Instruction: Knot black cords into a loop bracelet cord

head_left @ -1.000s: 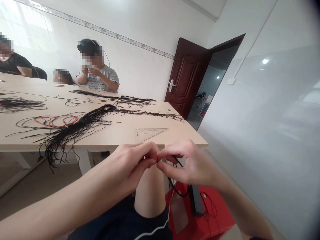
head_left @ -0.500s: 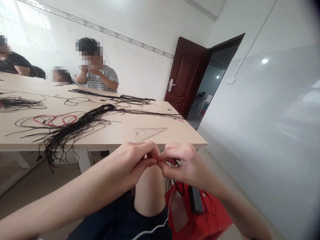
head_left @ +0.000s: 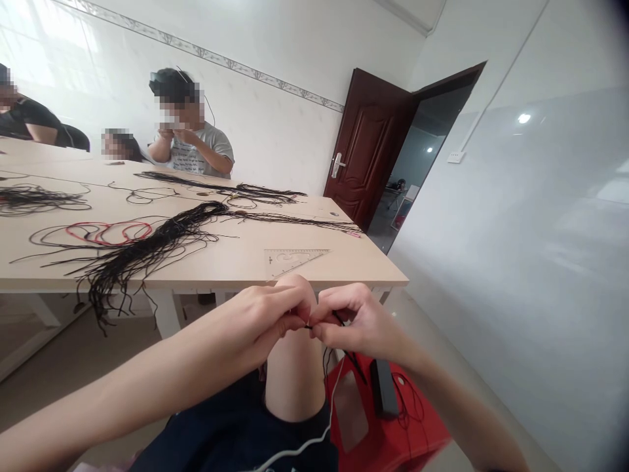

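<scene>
Above my knee, in front of the table edge, my two hands meet fingertip to fingertip. My left hand pinches a black cord, of which a short dark piece shows between the fingertips. My right hand grips the same cord with thumb and forefinger. Further lengths of black cord hang below the right palm. What lies inside the curled fingers is hidden.
A large bundle of black cords spills over the edge of the table. Near me lie a clear set square and a red cord. A red stool holds a black box. Several people sit across the table.
My fingertips have drawn slightly apart, and a short bit of black cord now shows between them. My right hand has shifted a little left; the hanging cord has swung slightly.
</scene>
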Demonstrator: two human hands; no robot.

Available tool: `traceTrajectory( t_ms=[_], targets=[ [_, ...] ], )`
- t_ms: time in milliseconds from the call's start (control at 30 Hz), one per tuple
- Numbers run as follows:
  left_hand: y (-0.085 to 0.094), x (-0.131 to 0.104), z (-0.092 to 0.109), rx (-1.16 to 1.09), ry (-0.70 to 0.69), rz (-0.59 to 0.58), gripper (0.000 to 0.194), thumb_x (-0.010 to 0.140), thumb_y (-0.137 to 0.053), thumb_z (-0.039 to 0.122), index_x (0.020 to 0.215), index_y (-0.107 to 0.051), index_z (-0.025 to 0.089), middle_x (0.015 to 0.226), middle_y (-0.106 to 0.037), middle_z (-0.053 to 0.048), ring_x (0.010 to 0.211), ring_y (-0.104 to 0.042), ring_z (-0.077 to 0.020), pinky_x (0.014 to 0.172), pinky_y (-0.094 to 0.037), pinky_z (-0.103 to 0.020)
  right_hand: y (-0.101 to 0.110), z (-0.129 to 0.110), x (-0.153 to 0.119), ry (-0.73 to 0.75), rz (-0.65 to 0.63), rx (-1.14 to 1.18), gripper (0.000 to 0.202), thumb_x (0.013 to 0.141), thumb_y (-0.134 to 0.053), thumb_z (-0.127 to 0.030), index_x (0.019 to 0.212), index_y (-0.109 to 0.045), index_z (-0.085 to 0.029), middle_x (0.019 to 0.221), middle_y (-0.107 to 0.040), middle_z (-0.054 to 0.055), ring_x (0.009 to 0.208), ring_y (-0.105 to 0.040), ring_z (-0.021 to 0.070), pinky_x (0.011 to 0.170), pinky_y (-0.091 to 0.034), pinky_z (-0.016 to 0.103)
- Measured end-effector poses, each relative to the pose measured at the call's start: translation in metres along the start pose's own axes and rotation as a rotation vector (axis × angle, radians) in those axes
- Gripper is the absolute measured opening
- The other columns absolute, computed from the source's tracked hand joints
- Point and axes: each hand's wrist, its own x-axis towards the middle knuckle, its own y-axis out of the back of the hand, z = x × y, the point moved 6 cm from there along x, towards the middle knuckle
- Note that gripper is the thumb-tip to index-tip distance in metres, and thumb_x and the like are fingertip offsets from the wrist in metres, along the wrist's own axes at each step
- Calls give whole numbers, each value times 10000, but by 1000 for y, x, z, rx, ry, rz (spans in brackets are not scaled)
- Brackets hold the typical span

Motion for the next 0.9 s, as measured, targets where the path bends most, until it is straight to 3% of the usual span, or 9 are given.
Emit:
traceTrajectory(
  t_ms=[567, 767, 900],
  targets=[
    [-3, -6, 5, 18, 140, -1, 156, 878, -373, 165, 829, -520, 174, 713, -605, 14, 566, -528, -73, 498, -363, -169, 2, -4, -9, 12, 1, -125, 57, 691, -591, -98, 695, -637, -131, 488, -256, -83, 461, -215, 49, 413, -195, 194],
    [-5, -6, 1, -16, 142, 26, 153, 875, -368, 174, 833, -514, 175, 716, -609, 10, 567, -532, -73, 493, -363, -168, 1, -5, -10, 9, -9, -183, 141, 773, -592, -252, 761, -653, -126, 506, -263, -74, 470, -223, 56, 420, -201, 204],
    [-6, -7, 2, 23, 140, 11, 162, 880, -364, 174, 836, -520, 174, 702, -609, 6, 564, -537, -80, 497, -363, -177, 0, -3, -9, -16, -10, -202, 106, 761, -574, -211, 694, -598, -133, 527, -300, -67, 484, -241, 59, 428, -216, 203]
  ],
)
